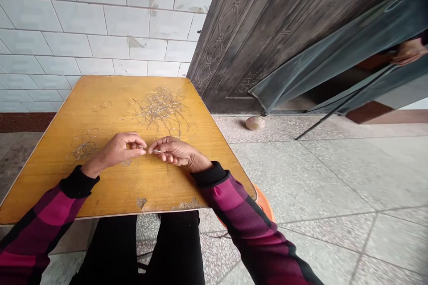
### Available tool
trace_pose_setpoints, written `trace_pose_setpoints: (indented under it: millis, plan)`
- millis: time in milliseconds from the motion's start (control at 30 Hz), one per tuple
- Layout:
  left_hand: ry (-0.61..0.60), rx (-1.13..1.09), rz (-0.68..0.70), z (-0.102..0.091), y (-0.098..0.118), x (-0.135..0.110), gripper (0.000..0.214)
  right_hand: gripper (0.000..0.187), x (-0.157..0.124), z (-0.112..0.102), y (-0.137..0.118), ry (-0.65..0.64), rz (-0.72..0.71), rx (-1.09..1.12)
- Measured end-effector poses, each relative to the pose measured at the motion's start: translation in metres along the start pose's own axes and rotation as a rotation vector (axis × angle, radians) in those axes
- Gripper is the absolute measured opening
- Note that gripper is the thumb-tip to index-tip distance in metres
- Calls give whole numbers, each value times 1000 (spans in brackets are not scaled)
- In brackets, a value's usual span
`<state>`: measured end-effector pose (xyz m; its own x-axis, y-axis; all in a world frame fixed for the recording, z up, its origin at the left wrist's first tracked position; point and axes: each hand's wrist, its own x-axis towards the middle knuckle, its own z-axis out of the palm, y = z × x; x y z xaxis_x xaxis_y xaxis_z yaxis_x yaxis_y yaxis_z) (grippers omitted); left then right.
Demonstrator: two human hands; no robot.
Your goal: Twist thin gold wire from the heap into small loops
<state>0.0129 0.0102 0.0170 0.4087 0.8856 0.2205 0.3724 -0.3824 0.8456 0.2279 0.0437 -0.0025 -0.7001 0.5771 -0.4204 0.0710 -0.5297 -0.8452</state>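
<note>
My left hand point(121, 148) and my right hand point(174, 151) meet over the middle of a yellow wooden table point(110, 187). Both pinch the ends of one thin piece of metal wire point(151, 152) held between their fingertips, just above the tabletop. A large tangle of loose wire pieces point(159, 107) lies behind the hands. A smaller heap of wire point(85, 146) rests left of my left hand, and a few bent pieces point(102, 107) lie farther back on the left.
The table's front edge is chipped point(187, 205). A white tiled wall point(100, 22) stands behind it, a dark metal door point(284, 31) at the right. A small ball point(255, 123) lies on the floor, an orange object point(265, 205) under the table's right corner. Another person's hand point(406, 51) shows at far right.
</note>
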Motion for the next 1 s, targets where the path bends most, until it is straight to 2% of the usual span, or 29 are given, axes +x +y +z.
trace_pose_setpoints:
  millis: [133, 333, 633, 800, 1000]
  plan:
    - [0, 123, 62, 5, 1, -2, 9, 23, 0, 0, 1, -3, -7, 14]
    - [88, 368, 312, 6, 2, -6, 13, 28, -1, 0, 0, -3, -5, 13]
    - [-32, 403, 183, 6, -1, -8, 11, 30, 2, 0, 4, -17, 14, 28]
    - [21, 270, 114, 8, 0, -8, 14, 32, 3, 1, 3, -22, 7, 67]
    - [54, 215, 114, 11, 1, -7, 16, 30, 5, -2, 3, -28, 10, 89]
